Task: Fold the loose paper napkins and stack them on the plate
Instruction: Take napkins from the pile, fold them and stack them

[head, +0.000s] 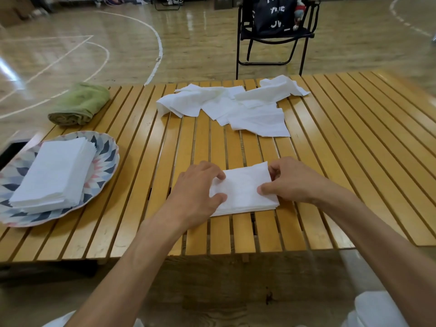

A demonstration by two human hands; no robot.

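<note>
Napkin (243,188) flat on table (330,138), both hands' grips pinching its sides.

Plate (103,147) cut off at left

Bare yellow slatted wooden table (342,138) lies open at right and centre, between the far heap of loose white paper napkins (236,105) and, at left, the patterned scalloped plate (106,147) and rolled green towel (80,105).
</note>
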